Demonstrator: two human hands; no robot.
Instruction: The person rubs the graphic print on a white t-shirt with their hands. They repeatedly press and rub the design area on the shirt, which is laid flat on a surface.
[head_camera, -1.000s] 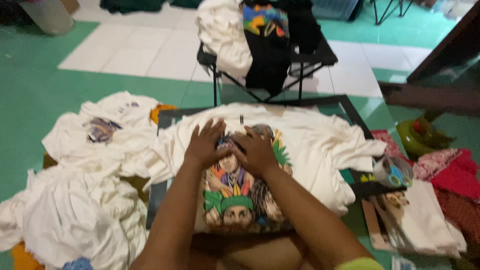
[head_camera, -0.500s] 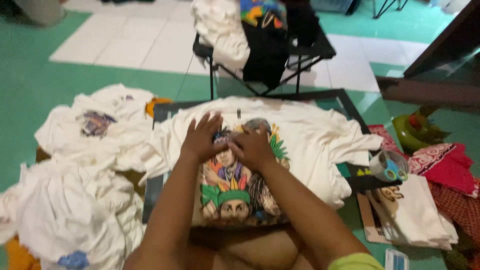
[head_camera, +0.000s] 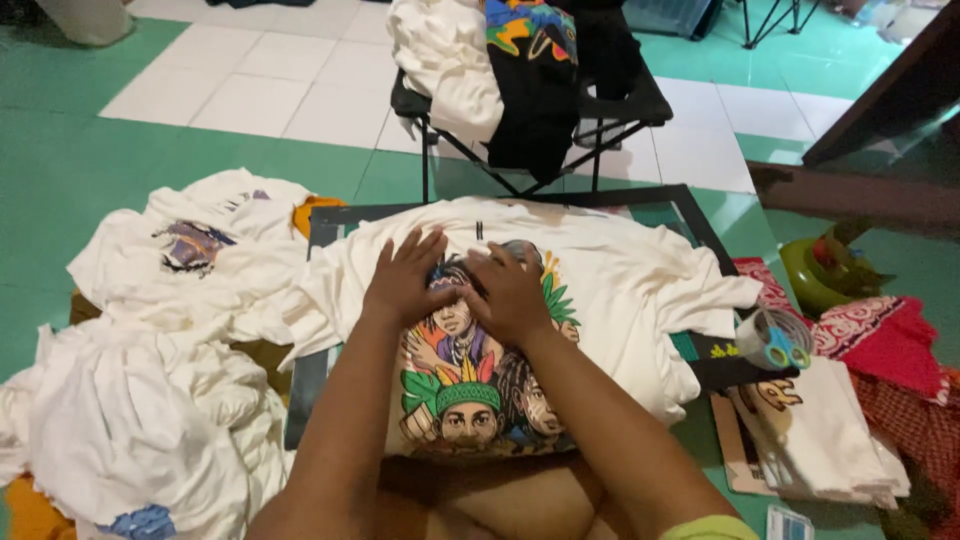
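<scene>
A white T-shirt with a colourful print of faces and green feathers lies spread over a dark flat board on the floor. My left hand presses flat on the upper part of the print, fingers spread. Beside it, my right hand also lies flat on the print, its fingers touching the left hand's. Neither hand grips anything.
A heap of white shirts lies at the left. A folding chair draped with white and black clothes stands behind the board. At the right are a tape roll with scissors, folded white cloth, red fabric and a green object.
Both hands stay flat on the print and have shifted only slightly; the view has tilted a little.
</scene>
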